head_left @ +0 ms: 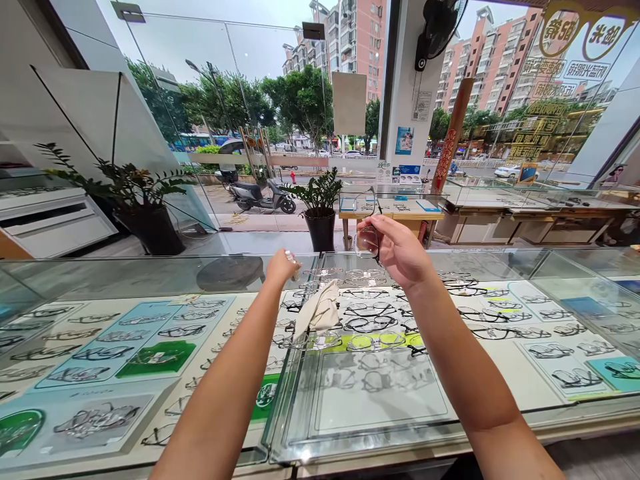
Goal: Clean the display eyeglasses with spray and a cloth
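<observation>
My right hand (403,253) is raised above the glass counter, its fingers closed on a pair of eyeglasses (367,241). The glasses have thin dark rims and are turned on end, one lens above the other. To their left, my left hand (282,268) is closed round a small bottle with a white top (290,257); most of the bottle is hidden by the fingers. A crumpled beige cloth (320,308) lies on the counter top between my forearms.
Under the glass of the display counter (380,400) lie rows of eyeglass frames. Beyond it stand a round dark stool (230,272), potted plants (321,227), (150,223) and a wooden table (390,210). More showcases are at the right, and a street shows through the glass front.
</observation>
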A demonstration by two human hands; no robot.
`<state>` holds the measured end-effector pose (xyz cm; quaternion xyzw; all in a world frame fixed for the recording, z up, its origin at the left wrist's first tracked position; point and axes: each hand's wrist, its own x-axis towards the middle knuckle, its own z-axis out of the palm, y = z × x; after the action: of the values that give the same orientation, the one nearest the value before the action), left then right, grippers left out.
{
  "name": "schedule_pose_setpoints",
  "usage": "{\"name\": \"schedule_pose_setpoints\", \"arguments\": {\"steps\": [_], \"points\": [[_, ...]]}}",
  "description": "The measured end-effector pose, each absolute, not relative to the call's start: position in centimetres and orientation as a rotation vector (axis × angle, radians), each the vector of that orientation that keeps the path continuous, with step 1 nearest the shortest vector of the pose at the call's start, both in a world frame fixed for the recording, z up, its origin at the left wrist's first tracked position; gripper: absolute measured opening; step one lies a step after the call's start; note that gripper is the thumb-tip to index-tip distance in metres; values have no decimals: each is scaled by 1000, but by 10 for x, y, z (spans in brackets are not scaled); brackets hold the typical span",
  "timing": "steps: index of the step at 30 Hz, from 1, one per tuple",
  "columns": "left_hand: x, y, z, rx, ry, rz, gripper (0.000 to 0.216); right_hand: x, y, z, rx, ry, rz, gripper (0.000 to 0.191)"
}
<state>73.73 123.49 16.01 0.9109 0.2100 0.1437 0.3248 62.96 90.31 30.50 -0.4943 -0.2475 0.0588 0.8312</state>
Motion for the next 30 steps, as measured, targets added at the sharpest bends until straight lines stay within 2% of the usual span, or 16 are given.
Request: {"name": "schedule_pose_setpoints", "arguments": {"steps": [6,12,17,20,22,26,30], "points": [[735,1233,164,2370,551,380,39,629,903,305,-1054,-520,119,29],[731,1229,173,2362,584,427,47,630,902,305,-1064,-519,104,29],[716,1213,198,2344,627,768,76,630,901,306,-1043,-518,97,32],[704,1201,222,2399,605,986,70,629,901,307,-1016,-513,109,32],[698,1193,237,2571,484,826,54,629,900,307,-1007,-509,114,31],[696,1177,242,2774,250,228,21,629,901,308,-1016,-497,106,31],[700,1155,225,2888,213,-134,31,628,901,309,-1008,-492,108,31]]}}
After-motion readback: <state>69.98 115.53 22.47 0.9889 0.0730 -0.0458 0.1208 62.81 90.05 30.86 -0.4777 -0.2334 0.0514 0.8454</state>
